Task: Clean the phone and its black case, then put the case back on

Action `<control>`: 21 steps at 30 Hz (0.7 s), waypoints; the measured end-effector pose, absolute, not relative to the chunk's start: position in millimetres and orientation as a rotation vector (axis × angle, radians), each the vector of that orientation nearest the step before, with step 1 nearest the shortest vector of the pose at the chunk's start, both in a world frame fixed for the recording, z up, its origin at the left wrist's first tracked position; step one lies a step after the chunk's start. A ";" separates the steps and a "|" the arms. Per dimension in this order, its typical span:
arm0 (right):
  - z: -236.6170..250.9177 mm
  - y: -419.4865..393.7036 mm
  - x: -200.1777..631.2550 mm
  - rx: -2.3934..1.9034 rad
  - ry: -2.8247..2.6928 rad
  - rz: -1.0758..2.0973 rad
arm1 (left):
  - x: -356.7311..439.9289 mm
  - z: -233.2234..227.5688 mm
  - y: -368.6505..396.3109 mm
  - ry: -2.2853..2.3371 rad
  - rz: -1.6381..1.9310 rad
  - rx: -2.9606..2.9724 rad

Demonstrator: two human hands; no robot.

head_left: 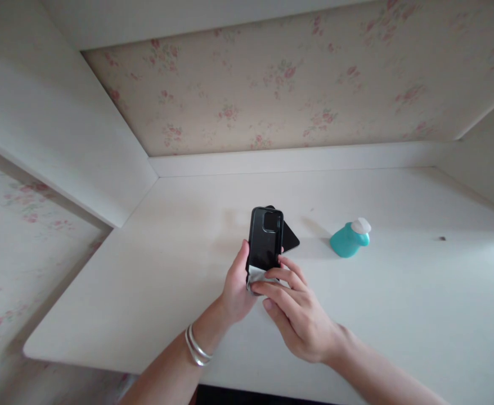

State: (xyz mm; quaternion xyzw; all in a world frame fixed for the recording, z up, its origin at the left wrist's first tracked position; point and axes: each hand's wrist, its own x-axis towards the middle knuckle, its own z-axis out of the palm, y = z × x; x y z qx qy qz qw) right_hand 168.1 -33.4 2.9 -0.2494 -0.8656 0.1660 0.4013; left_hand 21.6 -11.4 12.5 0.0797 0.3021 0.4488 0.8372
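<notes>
Gripped at its lower end by left hand [235, 287], black phone case [265, 239] stands long-axis away from wrist; right hand [298, 315] fingertips pinch grey cloth [255, 277] at its base.

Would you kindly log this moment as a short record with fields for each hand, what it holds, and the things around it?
left hand: grips the black phone case, upright, camera cutout at top
right hand: fingers press a small white cloth at the case's lower end
behind case: flat black phone on the white desk
right of it: teal bottle with white cap
left wrist: silver bangles
</notes>
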 end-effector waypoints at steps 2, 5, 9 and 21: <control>2.1 -32.8 168.4 -0.644 -2.157 0.339 | 22.0 11.4 -12.0 0.630 0.966 0.209; 1.5 -31.1 169.7 -0.727 -2.083 0.185 | 22.0 10.1 -12.7 0.594 1.005 0.285; 2.7 -28.5 171.3 -0.889 -2.063 0.018 | 20.2 12.4 -13.1 0.630 1.111 0.339; -0.7 -9.6 188.3 -1.110 -2.065 -0.162 | 25.8 12.5 -16.9 0.716 0.954 0.372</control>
